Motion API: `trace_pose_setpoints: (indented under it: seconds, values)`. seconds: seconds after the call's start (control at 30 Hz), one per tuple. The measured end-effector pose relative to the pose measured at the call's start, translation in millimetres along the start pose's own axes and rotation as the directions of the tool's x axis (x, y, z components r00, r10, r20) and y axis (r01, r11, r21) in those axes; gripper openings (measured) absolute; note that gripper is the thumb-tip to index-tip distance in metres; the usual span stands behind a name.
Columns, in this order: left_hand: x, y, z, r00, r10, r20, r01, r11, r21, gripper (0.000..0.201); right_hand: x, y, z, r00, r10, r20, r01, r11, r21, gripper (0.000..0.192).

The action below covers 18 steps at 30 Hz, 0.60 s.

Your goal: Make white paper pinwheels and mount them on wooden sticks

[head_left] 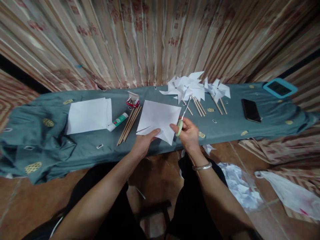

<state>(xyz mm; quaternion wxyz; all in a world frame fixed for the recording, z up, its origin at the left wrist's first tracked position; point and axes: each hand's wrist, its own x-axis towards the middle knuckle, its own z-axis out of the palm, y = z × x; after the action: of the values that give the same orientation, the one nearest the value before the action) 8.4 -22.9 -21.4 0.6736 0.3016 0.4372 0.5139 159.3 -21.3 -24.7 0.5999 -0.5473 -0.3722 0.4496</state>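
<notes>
A square sheet of white paper point(160, 115) is held over the front of the table, with slits cut in from its lower left and near edge. My left hand point(145, 141) grips its near edge, thumb on top. Scissors point(180, 126) with light green handles are in my right hand point(188, 133), their blades pointing up and away at the sheet's right side. My right thumb lies close to the paper; whether it touches is unclear. Just beyond the scissors lie several white paper pinwheels point(186, 87) on wooden sticks, with more pinwheels point(217, 89) to their right.
On the left are stacked white sheets point(87, 116), a glue stick point(118, 121), wooden sticks point(129, 126) and a small red box point(132, 100) of metal pins. A phone point(251, 110) and a blue-framed device point(280, 87) lie right. A bag of paper scraps point(240, 186) is on the floor.
</notes>
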Motion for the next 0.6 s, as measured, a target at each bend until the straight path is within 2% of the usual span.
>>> trace_pose_setpoints:
  seconds: [0.1, 0.23, 0.33, 0.43, 0.6]
  values:
    - [10, 0, -5.3, 0.988, 0.093, -0.12, -0.085, 0.994, 0.072, 0.061, -2, -1, 4, 0.998, 0.026, 0.063, -0.026, 1.0, -0.002, 0.057]
    - [24, 9, -17.7, 0.955, 0.252, -0.158, -0.224, 0.958, 0.177, 0.054, -9, -5, 0, 0.986, 0.056, 0.156, -0.038, 0.992, -0.12, 0.053]
    - [32, 22, -28.1, 0.934, 0.316, -0.164, -0.273, 0.932, 0.24, 0.041, -20, -5, -6, 0.954, 0.132, 0.268, -0.077, 0.976, -0.206, 0.053]
    - [37, 34, -37.0, 0.918, 0.355, -0.175, -0.301, 0.914, 0.272, 0.032, -32, -4, -10, 0.87, 0.204, 0.449, -0.077, 0.956, -0.284, 0.051]
    - [42, 42, -43.9, 0.903, 0.39, -0.181, -0.328, 0.897, 0.298, 0.03, -46, -5, -10, 0.673, 0.307, 0.673, -0.064, 0.93, -0.361, 0.052]
